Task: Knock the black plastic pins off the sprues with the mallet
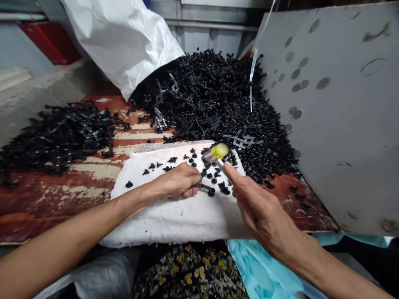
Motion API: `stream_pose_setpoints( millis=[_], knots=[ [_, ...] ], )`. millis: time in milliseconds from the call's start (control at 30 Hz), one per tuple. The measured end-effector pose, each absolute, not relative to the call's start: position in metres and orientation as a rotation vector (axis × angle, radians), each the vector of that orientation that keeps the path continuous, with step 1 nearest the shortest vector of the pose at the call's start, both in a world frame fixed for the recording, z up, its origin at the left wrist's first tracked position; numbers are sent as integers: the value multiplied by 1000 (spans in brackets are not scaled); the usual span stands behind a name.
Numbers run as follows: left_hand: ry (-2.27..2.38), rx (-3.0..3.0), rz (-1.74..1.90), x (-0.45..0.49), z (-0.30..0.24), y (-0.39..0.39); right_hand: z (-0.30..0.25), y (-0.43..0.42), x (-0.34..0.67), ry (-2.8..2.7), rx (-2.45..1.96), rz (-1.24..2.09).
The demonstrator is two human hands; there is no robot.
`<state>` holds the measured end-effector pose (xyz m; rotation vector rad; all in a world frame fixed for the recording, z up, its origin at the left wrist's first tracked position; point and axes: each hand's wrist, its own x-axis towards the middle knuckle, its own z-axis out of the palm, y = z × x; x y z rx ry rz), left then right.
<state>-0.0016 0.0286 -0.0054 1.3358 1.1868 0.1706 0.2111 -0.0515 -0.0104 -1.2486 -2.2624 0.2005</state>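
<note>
My left hand [179, 182] is closed on a black jointed linkage [204, 187] with round knobs at its ends, low over a white cloth pad [156, 220]. My right hand [257, 199] grips the handle of a small hammer [215, 153], whose head has a yellow-green face and is smeared by motion. The hammer is raised just beyond the linkage, apart from it. Several small black mushroom-shaped plugs [192, 161] lie scattered on the pad around my left hand. How the fingers pinch the linkage is partly hidden.
A large heap of black linkages and plugs [212, 95] covers the back, beside a white sack [124, 41]. Another pile of linkages [68, 133] lies left on the worn brown tabletop [102, 174]. A spotted grey panel [339, 116] stands at right. A thin white strip [253, 66] hangs down.
</note>
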Motion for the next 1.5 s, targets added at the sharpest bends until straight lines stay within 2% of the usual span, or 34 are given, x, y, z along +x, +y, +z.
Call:
stream_pose_setpoints(
  millis=[200, 333, 567, 967, 1033, 1133, 1200, 1300, 1400, 1500],
  knots=[
    [1247, 1287, 164, 1, -2, 28, -13, -50, 210, -2341, -1353, 256],
    [1176, 1147, 181, -7, 3, 29, -4, -53, 208, -2014, -1248, 339],
    [817, 1020, 252, -30, 13, 17, -4, -64, 202, -1436, -1337, 1057],
    [719, 1479, -14, -18, 28, -3, -7, -69, 174, -1155, -1110, 1567],
    [793, 1712, 78, -14, 35, -10, -9, -72, 174, -1077, -1068, 1604],
    [1170, 2006, 569, -14, 42, -28, -14, -76, 178, -934, -1043, 1553],
    [1423, 1942, 850, -19, 39, -43, -17, -79, 182, -851, -1046, 1478],
    [1474, 1611, 795, -25, 23, -62, -20, -83, 186, -777, -1040, 1379],
    [1206, 1269, 585, -17, 6, -71, -24, -88, 183, -753, -1025, 1348],
    [1048, 997, 701, 3, 0, -70, -28, -91, 177, -754, -1042, 1374]
  ],
)
